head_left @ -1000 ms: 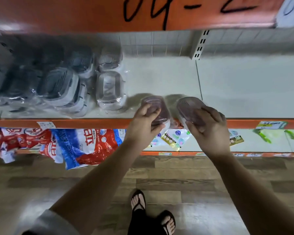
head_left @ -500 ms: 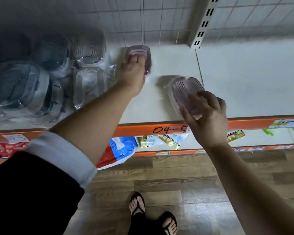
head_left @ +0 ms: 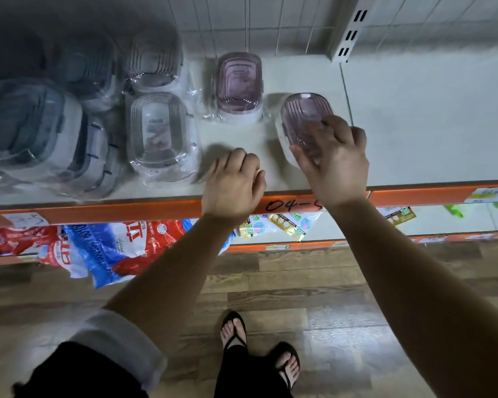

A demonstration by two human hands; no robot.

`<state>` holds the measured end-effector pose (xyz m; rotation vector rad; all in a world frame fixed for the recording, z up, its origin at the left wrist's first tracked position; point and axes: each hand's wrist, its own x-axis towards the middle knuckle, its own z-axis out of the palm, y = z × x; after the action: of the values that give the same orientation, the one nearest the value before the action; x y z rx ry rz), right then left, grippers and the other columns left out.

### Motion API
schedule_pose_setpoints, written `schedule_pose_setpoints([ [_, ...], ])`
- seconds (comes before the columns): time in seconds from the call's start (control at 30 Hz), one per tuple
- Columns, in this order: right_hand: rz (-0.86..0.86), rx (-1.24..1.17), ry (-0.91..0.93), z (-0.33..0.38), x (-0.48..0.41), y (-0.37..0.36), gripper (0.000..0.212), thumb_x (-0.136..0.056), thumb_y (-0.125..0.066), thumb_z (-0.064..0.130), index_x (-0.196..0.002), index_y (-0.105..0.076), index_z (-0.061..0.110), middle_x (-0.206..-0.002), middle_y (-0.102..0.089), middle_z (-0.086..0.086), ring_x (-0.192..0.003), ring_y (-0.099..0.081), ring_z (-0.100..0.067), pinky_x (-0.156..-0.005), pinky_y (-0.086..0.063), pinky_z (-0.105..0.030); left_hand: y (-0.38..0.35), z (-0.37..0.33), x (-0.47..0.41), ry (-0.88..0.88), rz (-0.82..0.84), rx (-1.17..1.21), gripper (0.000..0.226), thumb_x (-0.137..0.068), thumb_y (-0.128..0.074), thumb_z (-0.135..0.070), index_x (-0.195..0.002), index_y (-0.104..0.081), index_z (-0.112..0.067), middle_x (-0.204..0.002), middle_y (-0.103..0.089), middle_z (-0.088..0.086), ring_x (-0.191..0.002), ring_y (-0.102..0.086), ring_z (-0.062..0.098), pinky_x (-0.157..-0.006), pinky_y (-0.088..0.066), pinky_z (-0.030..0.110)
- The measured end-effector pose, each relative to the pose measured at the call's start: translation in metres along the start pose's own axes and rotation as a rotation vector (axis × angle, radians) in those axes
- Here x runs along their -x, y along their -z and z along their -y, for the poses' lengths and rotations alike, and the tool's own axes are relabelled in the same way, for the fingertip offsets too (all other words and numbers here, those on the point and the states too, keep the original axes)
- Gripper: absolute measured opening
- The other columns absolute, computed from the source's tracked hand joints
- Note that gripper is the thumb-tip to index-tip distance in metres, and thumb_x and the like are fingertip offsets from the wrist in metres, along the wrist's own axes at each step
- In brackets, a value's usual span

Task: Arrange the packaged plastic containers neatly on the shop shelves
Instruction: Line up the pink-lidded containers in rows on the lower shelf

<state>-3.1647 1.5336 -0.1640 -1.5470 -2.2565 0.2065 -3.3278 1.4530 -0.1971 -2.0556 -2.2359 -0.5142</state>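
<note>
A film-wrapped, pink-tinted oval container (head_left: 302,116) is gripped, tilted, by the right hand (head_left: 337,165) near the front of the shelf (head_left: 414,124); a second pink container (head_left: 239,84) is set further back, two clear containers (head_left: 161,133) alongside. The left hand (head_left: 233,185) is held loosely curled, empty

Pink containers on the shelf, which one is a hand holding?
The front pink container, nearer the shelf edge, gripped by the right hand. The other pink container stands further back, with no hand on it.
</note>
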Motion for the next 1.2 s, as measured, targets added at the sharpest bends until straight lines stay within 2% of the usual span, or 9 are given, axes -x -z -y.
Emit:
schedule_pose_setpoints([
  [0.23, 0.131, 0.198, 0.014, 0.02, -0.055, -0.01, 0.047, -0.101, -0.036, 0.045, -0.135, -0.047, 0.015, -0.145, -0.039, -0.008, -0.123, -0.04, -0.033, -0.088, -0.042, -0.037, -0.005, 0.0, 0.001, -0.045, -0.056, -0.118, 0.03, -0.095, -0.043, -0.034, -0.085, -0.063, -0.013, -0.086, -0.061, 0.007, -0.08, -0.057, 0.03, -0.068, -0.043, 0.038],
  [0.37, 0.161, 0.184, -0.015, 0.024, -0.083, -0.015, 0.042, -0.103, -0.036, 0.038, -0.136, -0.046, 0.013, -0.144, -0.038, -0.012, -0.123, -0.039, -0.037, -0.087, -0.042, -0.039, -0.009, -0.001, 0.002, -0.066, -0.067, -0.112, 0.027, -0.091, -0.046, -0.031, -0.085, -0.064, -0.011, -0.086, -0.062, 0.008, -0.078, -0.057, 0.03, -0.066, -0.04, 0.037],
  [0.43, 0.226, 0.151, -0.04, 0.024, -0.085, -0.02, 0.045, -0.103, -0.036, 0.035, -0.145, -0.037, 0.017, -0.149, -0.031, -0.01, -0.125, -0.036, -0.039, -0.089, -0.043, -0.043, -0.01, 0.001, 0.002, -0.072, -0.087, -0.128, 0.028, -0.091, -0.046, -0.031, -0.083, -0.063, -0.011, -0.084, -0.062, 0.008, -0.075, -0.056, 0.03, -0.065, -0.038, 0.036],
  [0.57, 0.293, 0.069, -0.067, 0.018, -0.075, -0.019, 0.062, -0.1, -0.042, 0.038, -0.154, -0.017, 0.021, -0.16, -0.019, -0.003, -0.14, -0.021, -0.041, -0.107, -0.035, -0.05, -0.011, 0.002, 0.001, -0.073, -0.085, -0.115, 0.027, -0.092, -0.046, -0.033, -0.085, -0.062, -0.012, -0.084, -0.061, 0.007, -0.076, -0.055, 0.029, -0.066, -0.04, 0.035],
  [0.63, 0.232, 0.062, -0.021, 0.014, -0.063, -0.013, 0.063, -0.098, -0.046, 0.034, -0.153, -0.022, 0.015, -0.158, -0.023, -0.007, -0.141, -0.023, -0.038, -0.112, -0.031, -0.047, -0.009, 0.0, 0.001, -0.05, -0.032, -0.111, 0.029, -0.094, -0.041, -0.034, -0.088, -0.061, -0.013, -0.087, -0.06, 0.006, -0.08, -0.056, 0.029, -0.069, -0.042, 0.036],
  [0.73, 0.138, 0.015, 0.025, 0.01, -0.039, 0.002, 0.05, -0.095, -0.049, 0.025, -0.141, -0.041, 0.005, -0.144, -0.041, -0.015, -0.128, -0.039, -0.036, -0.102, -0.039, -0.044, 0.001, -0.006, 0.002, 0.029, 0.068, -0.107, 0.03, -0.095, -0.042, -0.032, -0.093, -0.062, -0.011, -0.093, -0.061, 0.008, -0.087, -0.057, 0.03, -0.072, -0.043, 0.039],
  [0.87, 0.13, -0.044, 0.044, 0.014, -0.007, 0.037, 0.046, -0.096, -0.051, 0.022, -0.138, -0.047, 0.004, -0.133, -0.05, -0.018, -0.123, -0.043, -0.037, -0.096, -0.04, -0.044, 0.035, -0.025, 0.016, 0.01, 0.211, -0.059, 0.036, -0.099, -0.04, -0.034, -0.104, -0.064, -0.007, -0.103, -0.063, 0.012, -0.098, -0.056, 0.034, -0.083, -0.041, 0.042],
  [1.0, 0.082, -0.117, 0.054, 0.031, 0.025, 0.092, 0.041, -0.096, -0.052, 0.021, -0.134, -0.052, 0.005, -0.126, -0.055, -0.018, -0.118, -0.047, -0.037, -0.09, -0.045, -0.045, 0.107, -0.05, 0.039, -0.014, 0.128, -0.051, 0.039, -0.097, -0.036, -0.035, -0.096, -0.066, -0.009, -0.091, -0.065, 0.009, -0.085, -0.061, 0.032, -0.077, -0.046, 0.041],
  [1.2, -0.004, -0.261, 0.094, 0.074, 0.074, 0.177, 0.029, -0.092, -0.058, 0.019, -0.116, -0.062, 0.004, -0.11, -0.064, -0.016, -0.105, -0.053, -0.039, -0.082, -0.046, -0.043, 0.213, -0.08, 0.076, -0.057, -0.001, -0.134, 0.031, -0.096, -0.042, -0.031, -0.088, -0.065, -0.011, -0.079, -0.064, 0.007, -0.073, -0.063, 0.03, -0.072, -0.049, 0.037],
])
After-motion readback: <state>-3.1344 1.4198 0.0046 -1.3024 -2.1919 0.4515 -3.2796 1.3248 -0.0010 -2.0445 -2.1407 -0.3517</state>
